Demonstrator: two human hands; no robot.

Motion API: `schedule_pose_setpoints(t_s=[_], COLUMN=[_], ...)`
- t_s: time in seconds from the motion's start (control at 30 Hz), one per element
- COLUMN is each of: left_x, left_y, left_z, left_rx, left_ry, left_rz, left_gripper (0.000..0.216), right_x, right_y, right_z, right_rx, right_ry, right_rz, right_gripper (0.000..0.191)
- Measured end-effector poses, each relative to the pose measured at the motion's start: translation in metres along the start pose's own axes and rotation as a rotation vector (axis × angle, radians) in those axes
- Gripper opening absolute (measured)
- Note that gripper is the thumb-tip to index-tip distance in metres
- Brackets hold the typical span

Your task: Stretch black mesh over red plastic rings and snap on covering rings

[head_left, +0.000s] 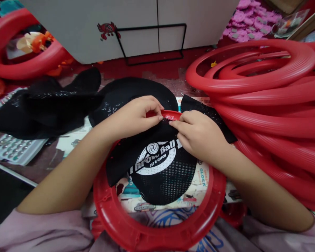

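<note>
A red plastic ring (pixel 162 236) lies in front of me, its near edge over my lap. Across its far half is a black mesh fabric piece (pixel 162 185) with a white "Throw Ball" print. My left hand (pixel 139 115) pinches the top edge of the mesh at the ring's far rim. Close beside it, my right hand (pixel 199 134) presses thumb and fingers on the same edge. Between the fingertips a strip of the red rim shows. The near part of the mesh hangs loose inside the ring.
Several red rings (pixel 278 115) are stacked at the right. More black fabric (pixel 49 105) lies at the left, beside a white tray of round metal pieces (pixel 18 148). A white board (pixel 136 31) with a black wire frame stands at the back; pink pieces (pixel 252 21) lie behind right.
</note>
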State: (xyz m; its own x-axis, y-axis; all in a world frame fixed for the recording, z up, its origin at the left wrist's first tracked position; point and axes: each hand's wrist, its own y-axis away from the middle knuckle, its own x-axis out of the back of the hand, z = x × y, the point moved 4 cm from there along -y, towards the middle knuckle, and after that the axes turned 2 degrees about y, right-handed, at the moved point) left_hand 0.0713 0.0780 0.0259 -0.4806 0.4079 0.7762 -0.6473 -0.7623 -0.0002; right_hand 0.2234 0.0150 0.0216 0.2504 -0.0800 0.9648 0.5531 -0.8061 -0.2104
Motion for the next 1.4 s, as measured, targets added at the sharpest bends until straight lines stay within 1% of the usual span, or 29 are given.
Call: schedule_pose_setpoints(t_s=[0.3,0.47,0.6,0.7,0.8,0.93,1.0,1.07,1.17,1.3,1.4], left_x=[-0.004,-0.004,-0.004,0.000,0.007,0.012,0.012,0.011,0.008,0.006,0.002], left_y=[-0.002,-0.001,-0.001,0.001,0.004,0.014,0.018,0.019,0.016,0.007,0.003], left_z=[-0.002,-0.005,-0.007,-0.005,-0.004,-0.004,-0.003,-0.001,0.005,0.011,0.009], left_rx=[0.026,0.109,0.145,0.108,0.060,0.077,0.078,0.066,0.016,-0.097,-0.131], left_ry=[-0.009,0.024,0.031,0.026,-0.015,-0.136,-0.190,-0.220,-0.207,-0.064,0.015], left_rz=[0.037,0.082,0.092,0.043,-0.055,-0.229,-0.269,-0.257,-0.199,-0.049,0.013], left_gripper=[0.015,0.010,0.009,0.011,0.019,0.031,0.034,0.033,0.033,0.024,0.021], right_x=[-0.001,0.001,0.002,0.004,0.004,0.004,0.003,0.003,0.003,0.005,0.005], right_y=[-0.001,0.000,0.003,0.005,0.006,0.005,0.004,0.005,0.006,0.005,0.003], right_z=[0.001,-0.002,-0.006,-0.007,-0.008,-0.008,-0.008,-0.008,-0.007,-0.002,0.002], right_rx=[-0.007,0.000,0.016,0.008,0.025,0.049,0.050,0.060,0.071,0.047,0.043], right_ry=[0.068,0.084,0.068,0.019,-0.014,-0.042,-0.053,-0.066,-0.075,-0.082,-0.081], right_rz=[-0.019,-0.021,-0.064,-0.121,-0.152,-0.099,-0.065,-0.048,-0.002,0.108,0.176], right_gripper=[0.030,0.028,0.026,0.026,0.026,0.025,0.025,0.026,0.026,0.027,0.027])
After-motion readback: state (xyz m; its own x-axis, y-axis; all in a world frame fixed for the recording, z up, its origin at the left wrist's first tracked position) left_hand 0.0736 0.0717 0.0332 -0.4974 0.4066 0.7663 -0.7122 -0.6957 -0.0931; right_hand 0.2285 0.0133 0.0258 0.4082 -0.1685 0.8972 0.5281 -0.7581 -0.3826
